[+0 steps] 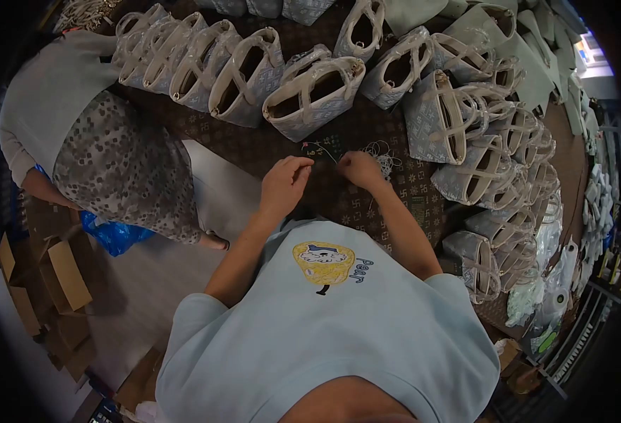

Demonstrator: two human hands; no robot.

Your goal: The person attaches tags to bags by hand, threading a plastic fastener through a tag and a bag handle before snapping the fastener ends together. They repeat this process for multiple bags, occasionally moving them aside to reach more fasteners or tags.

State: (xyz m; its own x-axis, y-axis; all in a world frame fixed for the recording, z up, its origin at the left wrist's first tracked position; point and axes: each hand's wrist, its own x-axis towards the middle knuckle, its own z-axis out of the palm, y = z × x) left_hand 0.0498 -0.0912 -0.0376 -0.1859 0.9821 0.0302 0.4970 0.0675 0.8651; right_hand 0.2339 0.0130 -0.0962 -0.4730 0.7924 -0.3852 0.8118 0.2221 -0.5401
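Observation:
Both hands are over the dark patterned table. My left hand (283, 185) has its fingers bent together near one end of a thin pale string (322, 150); whether anything is between them is too small to tell. My right hand (360, 170) is closed in a pinch on the other end of that string. Just beyond my right hand lies a loose tangle of white cord (384, 156). A small red piece (305, 144) shows at the string's far left end.
Patterned handbags (317, 96) in clear wrap stand in a curve along the back and right of the table (254, 146). Another person (106, 148) stands at the left. Open cardboard boxes (69, 275) and a blue plastic bag (117, 235) are low at the left.

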